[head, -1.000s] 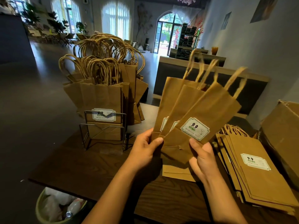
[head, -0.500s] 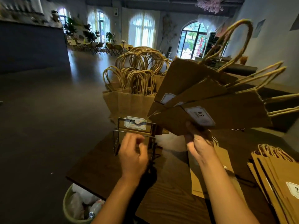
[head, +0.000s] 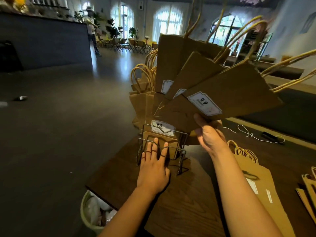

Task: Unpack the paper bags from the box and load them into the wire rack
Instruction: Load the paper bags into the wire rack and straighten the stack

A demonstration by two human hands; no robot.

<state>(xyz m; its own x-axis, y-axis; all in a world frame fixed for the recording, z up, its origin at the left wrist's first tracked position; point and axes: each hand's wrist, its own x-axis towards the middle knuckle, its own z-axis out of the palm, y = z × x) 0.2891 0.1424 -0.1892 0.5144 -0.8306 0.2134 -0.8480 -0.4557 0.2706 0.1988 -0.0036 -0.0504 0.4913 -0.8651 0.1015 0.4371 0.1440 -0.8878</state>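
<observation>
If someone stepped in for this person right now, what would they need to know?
Left hand: open, fingers reaching through the front wires of the wire rack on the table.
Right hand: grips a fan of paper bags by their bottoms, held above the rack.
Done: the rack's back section holds upright bags.
Left: slot in the fanned bags, then the flat bags lying on the table to the right. The box is not in view.
</observation>
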